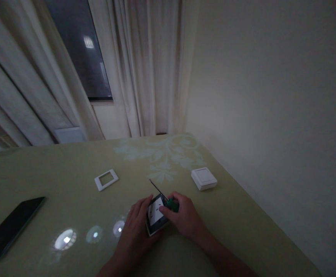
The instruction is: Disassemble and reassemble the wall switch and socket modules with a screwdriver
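Observation:
A wall socket (154, 214) with a white face and dark surround lies tilted between my hands near the table's front. My left hand (137, 223) is closed along its left side, gripping it. In my right hand (185, 215) is a screwdriver (173, 205) with a green handle; its thin dark shaft points up and left, past the socket's upper edge, its tip clear of the socket. My right thumb rests at or just above the socket's face; whether it presses there I cannot tell.
A white rectangular frame (100, 186) lies farther back on the left. A white boxed wall switch (204, 178) sits at the right, near the wall (266, 115). A dark tablet-like slab (12, 227) lies at far left on the green-covered table (69, 169). Curtains (150, 69) hang behind.

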`<state>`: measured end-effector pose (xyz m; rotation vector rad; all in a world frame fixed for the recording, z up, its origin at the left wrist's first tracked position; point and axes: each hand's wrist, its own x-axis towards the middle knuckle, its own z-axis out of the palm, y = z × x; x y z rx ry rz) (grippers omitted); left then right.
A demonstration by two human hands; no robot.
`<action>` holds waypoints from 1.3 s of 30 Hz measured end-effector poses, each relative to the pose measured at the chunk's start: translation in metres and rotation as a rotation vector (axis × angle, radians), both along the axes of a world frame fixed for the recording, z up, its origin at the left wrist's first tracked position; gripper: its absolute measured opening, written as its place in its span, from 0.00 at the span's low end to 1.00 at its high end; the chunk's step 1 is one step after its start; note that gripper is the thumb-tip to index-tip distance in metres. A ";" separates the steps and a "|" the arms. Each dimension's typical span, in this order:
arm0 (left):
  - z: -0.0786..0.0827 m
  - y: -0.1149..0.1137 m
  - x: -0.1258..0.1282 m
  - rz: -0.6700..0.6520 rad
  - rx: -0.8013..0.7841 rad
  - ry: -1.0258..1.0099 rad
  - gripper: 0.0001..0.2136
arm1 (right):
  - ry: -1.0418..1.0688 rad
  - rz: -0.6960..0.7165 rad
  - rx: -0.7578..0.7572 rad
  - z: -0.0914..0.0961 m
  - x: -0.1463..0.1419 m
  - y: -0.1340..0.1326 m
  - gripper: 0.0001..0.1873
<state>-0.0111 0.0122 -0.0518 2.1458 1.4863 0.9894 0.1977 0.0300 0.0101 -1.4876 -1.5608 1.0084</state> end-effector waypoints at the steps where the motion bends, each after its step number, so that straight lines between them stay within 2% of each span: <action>1: 0.000 0.000 0.000 -0.004 0.003 0.000 0.41 | 0.031 0.000 -0.018 -0.001 0.000 0.001 0.13; 7: 0.001 -0.001 0.001 -0.051 -0.014 -0.002 0.45 | 0.178 -0.038 -0.131 -0.009 0.004 0.008 0.19; 12: 0.002 0.001 0.003 -0.036 -0.023 -0.027 0.49 | 0.271 -0.064 -0.186 0.001 0.009 0.005 0.21; 15: 0.003 0.002 -0.001 -0.050 -0.054 -0.083 0.53 | 0.302 -0.097 -0.165 0.008 0.017 0.007 0.22; 18: 0.007 0.004 -0.014 -0.144 -0.163 -0.146 0.57 | 0.296 -0.153 -0.106 0.008 0.029 0.016 0.22; 23: 0.020 0.004 -0.034 -0.364 -0.374 -0.165 0.50 | 0.253 -0.233 -0.033 -0.008 0.043 0.036 0.22; 25: 0.025 0.001 -0.036 -0.409 -0.411 -0.157 0.48 | 0.231 -0.236 -0.035 -0.015 0.044 0.042 0.21; 29: 0.032 0.000 -0.042 -0.473 -0.446 -0.126 0.51 | 0.180 -0.216 -0.058 -0.023 0.044 0.048 0.18; 31: 0.031 0.010 -0.055 -0.362 -0.379 -0.100 0.40 | 0.150 -0.209 -0.066 -0.025 0.044 0.048 0.16; 33: 0.025 0.027 -0.077 -0.092 -0.196 -0.010 0.26 | 0.117 -0.205 -0.070 -0.025 0.046 0.048 0.15; 35: 0.016 0.046 -0.102 0.270 0.003 0.184 0.26 | 0.079 -0.208 -0.068 -0.025 0.049 0.049 0.14; 36: 0.012 0.053 -0.113 0.366 0.019 0.222 0.29 | 0.059 -0.211 -0.064 -0.026 0.050 0.049 0.14; 39: 0.003 0.063 -0.133 0.471 -0.013 0.324 0.30 | 0.002 -0.213 -0.040 -0.025 0.052 0.049 0.13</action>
